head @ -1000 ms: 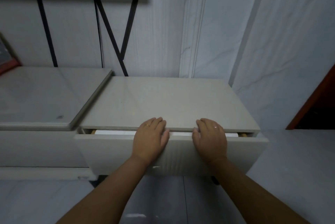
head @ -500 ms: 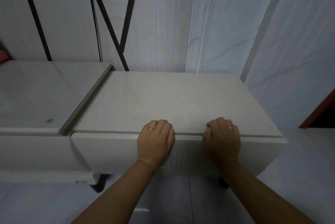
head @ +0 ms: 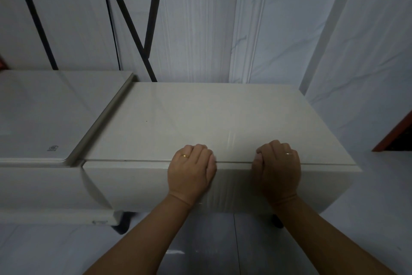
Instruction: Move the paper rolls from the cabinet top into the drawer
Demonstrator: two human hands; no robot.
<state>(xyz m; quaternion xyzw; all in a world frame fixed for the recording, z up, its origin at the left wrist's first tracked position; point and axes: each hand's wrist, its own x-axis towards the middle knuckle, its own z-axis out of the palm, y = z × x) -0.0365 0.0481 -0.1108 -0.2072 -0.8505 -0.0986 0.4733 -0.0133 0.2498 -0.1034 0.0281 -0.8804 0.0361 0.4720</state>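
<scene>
The pale cabinet top (head: 200,118) is bare, and no paper roll shows anywhere in view. Below it the drawer front (head: 138,183) sits flush under the top's edge, with only a thin seam between them, so the drawer's inside is hidden. My left hand (head: 191,172) and my right hand (head: 277,170) lie side by side against the upper part of the drawer front. Their fingers are curled, knuckles at the seam, fingertips tucked out of sight. Each hand wears a ring.
A lower white unit (head: 44,118) adjoins the cabinet on the left. Black metal bars (head: 133,20) cross the white wall behind. A red-brown door edge (head: 394,136) stands at the right. Glossy floor tiles (head: 223,248) lie below.
The drawer, open a crack one second ago with something white showing inside, has slid in and is now closed. Both hands went forward with it and their fingers curled up.
</scene>
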